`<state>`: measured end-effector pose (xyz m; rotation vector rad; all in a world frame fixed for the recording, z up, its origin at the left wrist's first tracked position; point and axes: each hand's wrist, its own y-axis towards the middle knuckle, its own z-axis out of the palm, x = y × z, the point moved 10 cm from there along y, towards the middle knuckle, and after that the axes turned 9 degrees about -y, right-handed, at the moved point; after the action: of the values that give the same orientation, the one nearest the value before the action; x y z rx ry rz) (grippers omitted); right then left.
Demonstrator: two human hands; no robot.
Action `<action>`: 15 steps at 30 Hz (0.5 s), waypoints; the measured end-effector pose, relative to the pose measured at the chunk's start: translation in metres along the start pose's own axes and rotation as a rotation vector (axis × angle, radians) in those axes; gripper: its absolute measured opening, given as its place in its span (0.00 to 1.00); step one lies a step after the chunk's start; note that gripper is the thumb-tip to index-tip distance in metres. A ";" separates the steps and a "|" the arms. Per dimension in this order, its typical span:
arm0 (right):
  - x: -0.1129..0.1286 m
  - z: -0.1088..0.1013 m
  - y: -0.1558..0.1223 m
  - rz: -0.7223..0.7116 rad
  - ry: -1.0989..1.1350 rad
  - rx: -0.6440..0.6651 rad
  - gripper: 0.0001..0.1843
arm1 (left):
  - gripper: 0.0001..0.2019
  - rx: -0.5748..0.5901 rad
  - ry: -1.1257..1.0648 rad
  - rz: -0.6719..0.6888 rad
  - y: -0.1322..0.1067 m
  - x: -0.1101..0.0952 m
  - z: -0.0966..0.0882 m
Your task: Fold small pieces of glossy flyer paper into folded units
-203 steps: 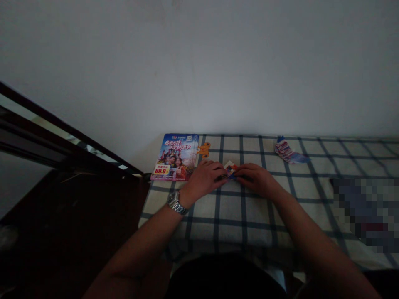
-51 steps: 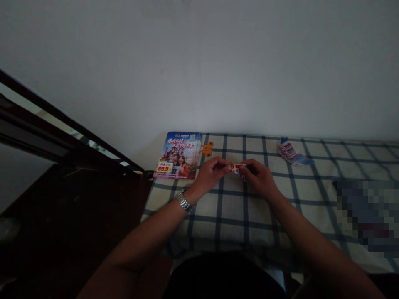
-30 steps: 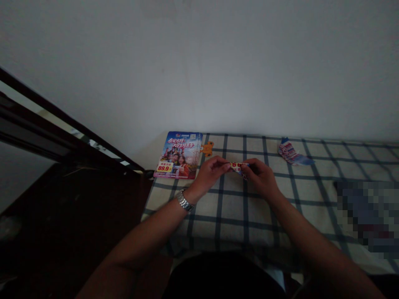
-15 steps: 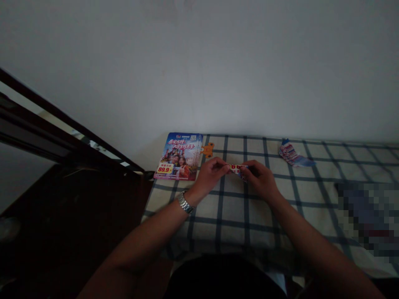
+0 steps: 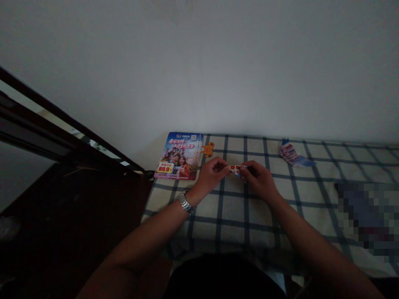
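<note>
Between my two hands is a small folded piece of printed paper (image 5: 237,169), with red figures on a pale strip and blue-purple print below. My left hand (image 5: 213,172), with a metal watch (image 5: 186,202) at the wrist, pinches the paper's left end. The right end is pinched in the fingers of my right hand (image 5: 259,179). To the left of my hands lies a stack of colourful flyers (image 5: 179,157), face up. An orange bear-shaped piece (image 5: 208,150) sits beside the stack's right edge.
A plaid cloth (image 5: 230,220) covers the surface under my hands. Folded printed papers (image 5: 294,154) lie to the right, near the wall (image 5: 237,70). A pixelated patch (image 5: 370,220) hides something at the far right. Dark wooden furniture (image 5: 56,128) stands on the left.
Both hands stay in almost the same place, still pinching the paper. The paper has tilted slightly, its lower printed part showing a little differently.
</note>
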<state>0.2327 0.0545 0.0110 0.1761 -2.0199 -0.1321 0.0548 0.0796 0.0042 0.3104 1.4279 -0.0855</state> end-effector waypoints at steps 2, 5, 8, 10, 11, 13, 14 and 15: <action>-0.002 0.000 0.000 0.007 0.015 0.002 0.15 | 0.11 0.035 -0.003 0.013 0.000 -0.001 0.003; -0.003 0.000 0.001 0.001 0.010 0.007 0.16 | 0.11 0.081 0.050 0.026 -0.001 -0.004 0.007; -0.001 0.000 0.001 -0.007 -0.011 0.006 0.17 | 0.11 0.083 0.069 0.005 -0.001 -0.005 0.008; 0.002 0.000 0.001 -0.009 -0.018 0.001 0.17 | 0.11 0.075 0.057 -0.008 -0.001 -0.004 0.007; 0.003 0.000 0.001 -0.011 -0.023 -0.001 0.17 | 0.11 0.073 0.052 -0.011 0.000 -0.003 0.006; 0.004 -0.001 0.001 -0.010 -0.027 -0.004 0.18 | 0.11 0.075 0.045 -0.015 0.000 -0.002 0.006; 0.004 -0.001 0.001 -0.006 -0.027 -0.003 0.18 | 0.11 0.078 0.037 -0.019 0.000 -0.001 0.006; 0.003 0.000 0.001 0.001 -0.024 0.003 0.18 | 0.12 0.087 0.027 -0.027 0.000 0.000 0.007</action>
<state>0.2317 0.0549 0.0138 0.1763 -2.0445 -0.1319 0.0613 0.0778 0.0044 0.3653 1.4572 -0.1659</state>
